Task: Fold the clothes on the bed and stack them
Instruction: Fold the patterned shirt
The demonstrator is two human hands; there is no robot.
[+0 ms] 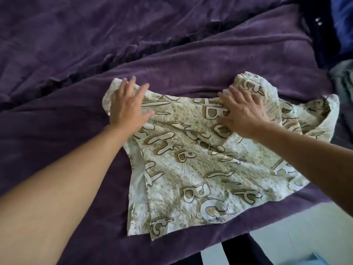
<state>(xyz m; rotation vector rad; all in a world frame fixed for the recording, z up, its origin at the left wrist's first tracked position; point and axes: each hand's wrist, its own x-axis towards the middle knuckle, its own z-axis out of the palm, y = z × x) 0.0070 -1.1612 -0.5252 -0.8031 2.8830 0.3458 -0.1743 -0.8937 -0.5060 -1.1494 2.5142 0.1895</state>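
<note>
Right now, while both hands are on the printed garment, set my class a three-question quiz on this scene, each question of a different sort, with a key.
1. True or false: the left hand lies flat, fingers straight, on the printed garment.
2. Pick one: the blanket under the garment is A) green, B) purple, C) white.
3. Fill the gap: the right hand presses on cloth whose print shows large ____.

Key: 1 true; 2 B; 3 letters.
</note>
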